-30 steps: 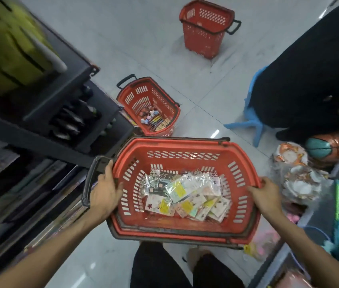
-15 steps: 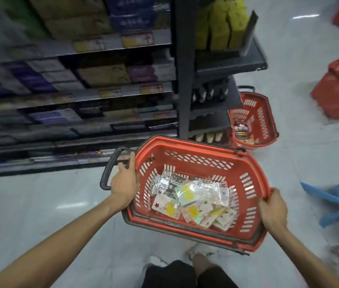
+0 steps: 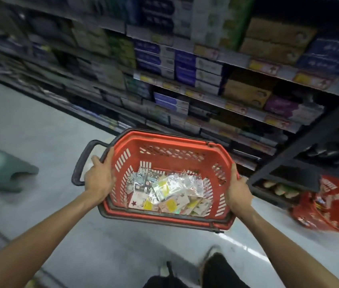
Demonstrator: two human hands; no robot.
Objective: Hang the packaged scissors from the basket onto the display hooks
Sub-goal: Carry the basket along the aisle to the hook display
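I carry a red plastic basket (image 3: 170, 142) in front of me above the floor. My left hand (image 3: 100, 177) grips its left rim beside the dark pull handle (image 3: 81, 161). On the opposite rim my right hand (image 3: 238, 192) grips the basket's right edge. A heap of clear-wrapped packaged scissors (image 3: 168, 192) with white, yellow and pink cards lies on the basket's bottom. No display hooks show in this view.
Dark store shelves (image 3: 206, 84) stacked with boxed goods run across the top, close beyond the basket. Another red basket (image 3: 335, 206) sits on the floor at right by a shelf post. A grey-green object (image 3: 4, 169) lies on the floor at left. My legs show below.
The view has swung left along the shelving. The basket stays in both hands and now faces the shelves; the other red basket has slid to the right edge, and the far basket is out of view.
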